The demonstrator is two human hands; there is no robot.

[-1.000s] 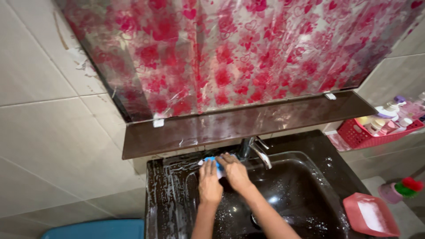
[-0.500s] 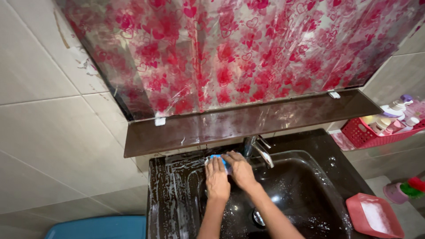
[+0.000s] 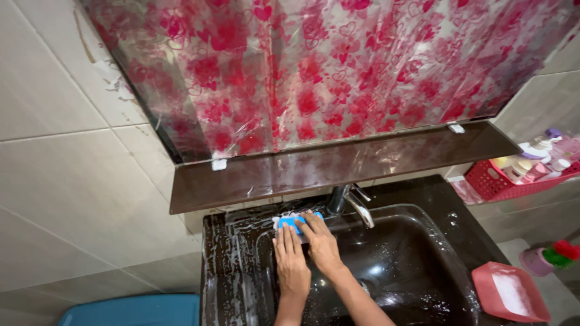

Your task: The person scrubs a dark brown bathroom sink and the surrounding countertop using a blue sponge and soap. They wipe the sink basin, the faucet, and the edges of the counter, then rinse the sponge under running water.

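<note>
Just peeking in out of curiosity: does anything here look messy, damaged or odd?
White soapy streaks smear the dark glossy sink's left rim, beside both hands pressing a blue scrubbing pad. Scraps of torn tape or glue cling to the pale wall tiles at the upper left.

Dark sink (image 3: 423, 253), glossy, soapy along its left rim. Left hand (image 3: 291, 262) and right hand (image 3: 321, 241) side by side, both pressed flat on a blue scrub brush (image 3: 294, 222) at the far rim. Chrome tap (image 3: 350, 202) just right of the brush. Red basket (image 3: 504, 181) of bottles far right; pink tub (image 3: 510, 291) near right. Dark shelf (image 3: 338, 166) beneath a red-patterned mirror (image 3: 338, 66).
</note>
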